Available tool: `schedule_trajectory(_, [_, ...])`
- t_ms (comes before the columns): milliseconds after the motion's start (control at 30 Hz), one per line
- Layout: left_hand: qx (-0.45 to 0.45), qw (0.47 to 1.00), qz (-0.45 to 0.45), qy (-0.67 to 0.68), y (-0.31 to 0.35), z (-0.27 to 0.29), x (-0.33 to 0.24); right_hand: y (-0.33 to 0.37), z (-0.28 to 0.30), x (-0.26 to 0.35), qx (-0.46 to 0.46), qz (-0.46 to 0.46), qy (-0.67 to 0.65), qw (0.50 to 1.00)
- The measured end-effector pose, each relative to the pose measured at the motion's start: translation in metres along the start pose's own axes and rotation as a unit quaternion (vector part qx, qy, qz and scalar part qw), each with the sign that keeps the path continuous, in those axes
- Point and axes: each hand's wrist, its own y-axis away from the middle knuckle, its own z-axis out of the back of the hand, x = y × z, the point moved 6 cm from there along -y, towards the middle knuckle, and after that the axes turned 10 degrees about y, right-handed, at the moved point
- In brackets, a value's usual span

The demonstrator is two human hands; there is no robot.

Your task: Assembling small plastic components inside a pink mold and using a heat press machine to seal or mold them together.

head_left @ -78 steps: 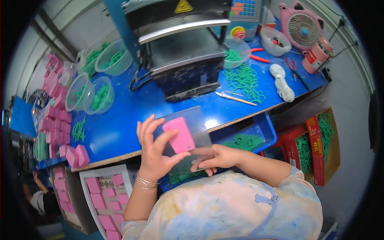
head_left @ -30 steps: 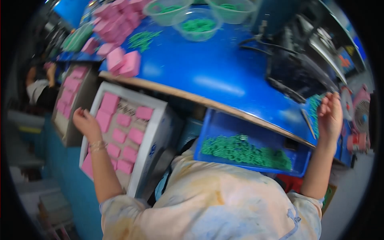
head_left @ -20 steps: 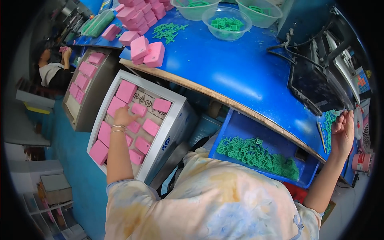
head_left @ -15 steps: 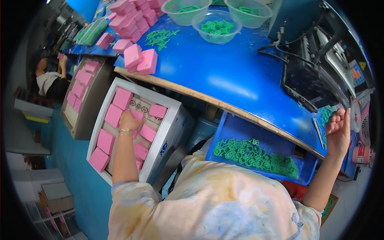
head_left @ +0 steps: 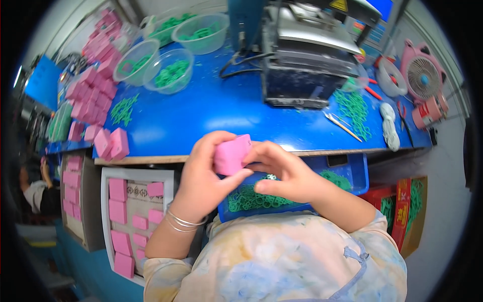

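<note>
My left hand is closed around a pink block just in front of the table edge. Curved fingers of my right hand reach the block's right side, while its thumb stands apart from it. Below both hands is a blue tray with a heap of green openwork pieces in it. To the left, a white-framed stand carries several pink blocks in rows on a patterned surface.
A pile of pink blocks rises at the table's far left, near clear bowls of green pieces. A dark machine stands at the back. Rightward are a pink fan, a white cord bundle and a red box.
My left hand has brought a pink block from the white-framed stand to the front of my body. My right hand has come in from the right to meet it. The view has turned rightward.
</note>
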Motion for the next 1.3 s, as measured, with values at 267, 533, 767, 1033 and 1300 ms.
schedule_trajectory(267, [0.084, 0.989, 0.013, 0.122, -0.015, -0.063, -0.016, 0.008, 0.038, -0.014, -0.124, -0.025, -0.048, 0.991])
schedule_trajectory(533, [0.087, 0.996, 0.023, 0.027, -0.025, -0.046, -0.014, 0.014, 0.054, 0.002, -0.145, 0.01, 0.042, 0.989])
schedule_trajectory(767, [0.147, 0.986, -0.079, -0.024, -0.046, -0.057, -0.021, 0.01, 0.055, 0.0, -0.114, 0.053, 0.169, 0.978])
schedule_trajectory(1033, [-0.01, 0.985, -0.175, 0.011, -0.043, -0.076, -0.024, 0.009, 0.056, -0.003, -0.226, 0.084, -0.143, 0.96])
schedule_trajectory(1300, [0.12, 0.985, -0.11, 0.056, -0.039, -0.085, -0.029, 0.001, 0.059, -0.004, -0.195, 0.032, -0.127, 0.972])
